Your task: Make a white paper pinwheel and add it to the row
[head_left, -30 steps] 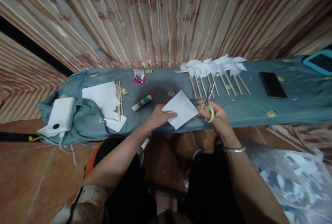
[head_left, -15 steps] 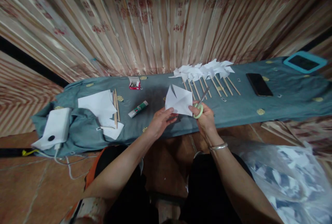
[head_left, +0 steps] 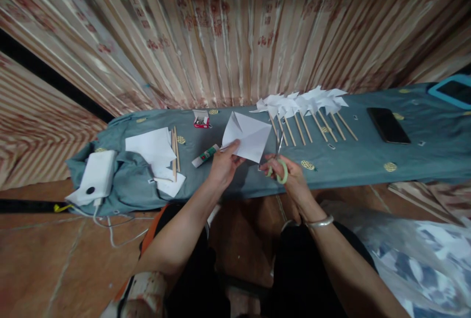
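My left hand (head_left: 223, 165) pinches a white square of paper (head_left: 252, 134) by its near edge, above the cloth. A slit runs inward from the paper's upper left corner. My right hand (head_left: 289, 173) holds light green-handled scissors (head_left: 281, 168), fingers in the loops and blades pointing up and away, just right of the paper and not touching it. Behind the scissors lie several paper pinwheels (head_left: 301, 103) on wooden sticks in an overlapping row. Left of the paper, close to my left hand, is a glue stick (head_left: 205, 155).
On the cloth-covered surface (head_left: 353, 161), a small red box of metal pins (head_left: 201, 119) stands at the back. To the left are paper sheets (head_left: 152, 146), wooden sticks (head_left: 174, 153) and a white power bank (head_left: 97, 174). At right lie a phone (head_left: 388, 125) and a blue-framed tablet (head_left: 452, 91).
My right hand has let go of the paper's right edge and moved away with the scissors, whose blades now point more upright. My left hand has turned the paper. The view has shifted left.
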Demonstrator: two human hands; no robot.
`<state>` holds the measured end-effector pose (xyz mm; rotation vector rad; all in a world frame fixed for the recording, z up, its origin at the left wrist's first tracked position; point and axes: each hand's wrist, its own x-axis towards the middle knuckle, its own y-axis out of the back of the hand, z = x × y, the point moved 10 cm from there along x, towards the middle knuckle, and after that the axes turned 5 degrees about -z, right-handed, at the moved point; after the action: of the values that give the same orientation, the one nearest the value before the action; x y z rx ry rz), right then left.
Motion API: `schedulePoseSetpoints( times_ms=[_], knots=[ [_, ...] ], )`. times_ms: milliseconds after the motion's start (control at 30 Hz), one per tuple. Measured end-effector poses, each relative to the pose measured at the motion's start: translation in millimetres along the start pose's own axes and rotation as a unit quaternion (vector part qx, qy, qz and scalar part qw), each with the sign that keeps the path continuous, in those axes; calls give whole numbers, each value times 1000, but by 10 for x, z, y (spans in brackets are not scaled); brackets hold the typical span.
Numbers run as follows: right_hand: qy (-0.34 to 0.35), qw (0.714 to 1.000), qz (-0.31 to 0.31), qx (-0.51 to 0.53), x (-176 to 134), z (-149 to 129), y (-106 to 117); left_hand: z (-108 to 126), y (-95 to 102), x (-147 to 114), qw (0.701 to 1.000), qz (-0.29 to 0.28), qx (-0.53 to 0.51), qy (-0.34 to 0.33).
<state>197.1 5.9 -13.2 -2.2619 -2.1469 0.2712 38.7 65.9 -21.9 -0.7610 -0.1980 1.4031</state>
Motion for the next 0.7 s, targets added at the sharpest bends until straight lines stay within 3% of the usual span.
schedulePoseSetpoints(
  times_ms=[100,200,400,700],
  knots=[
    [-53,990,-129,-22,-138,137,-214,132,42,16,1000,4,7,-24],
    [-66,978,-195,-46,-253,228,-333,169,52,17,999,6,20,-32],
    [-51,969,-236,-49,-267,348,-391,86,17,40,999,-3,28,-30],
    [-48,974,-216,-48,-204,320,-358,38,-4,54,999,-3,29,-27]
  ],
)
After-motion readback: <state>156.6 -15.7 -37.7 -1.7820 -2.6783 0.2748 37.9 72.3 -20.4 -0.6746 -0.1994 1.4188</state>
